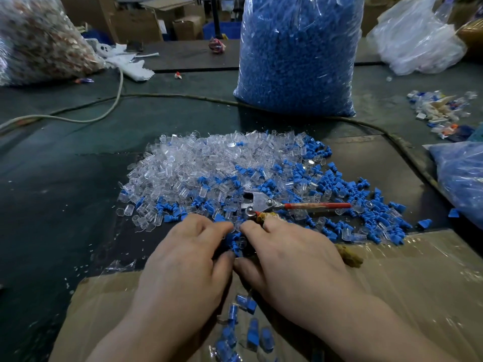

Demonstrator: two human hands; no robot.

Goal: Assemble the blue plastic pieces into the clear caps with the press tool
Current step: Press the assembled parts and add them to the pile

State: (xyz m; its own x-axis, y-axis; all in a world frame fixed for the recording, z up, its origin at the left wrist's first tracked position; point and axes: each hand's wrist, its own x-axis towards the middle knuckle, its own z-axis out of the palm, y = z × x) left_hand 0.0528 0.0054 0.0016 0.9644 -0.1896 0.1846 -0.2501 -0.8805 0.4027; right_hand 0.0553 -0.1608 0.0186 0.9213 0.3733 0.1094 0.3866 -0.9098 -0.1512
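Between L hand (188,259) & R hand (290,257): blue pieces (235,242), both pinching w/ curled fingers.

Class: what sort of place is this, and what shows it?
Probably a small factory or assembly workshop: a big bag of blue pieces, a heap of clear caps on the worktable, and cardboard boxes stacked behind.
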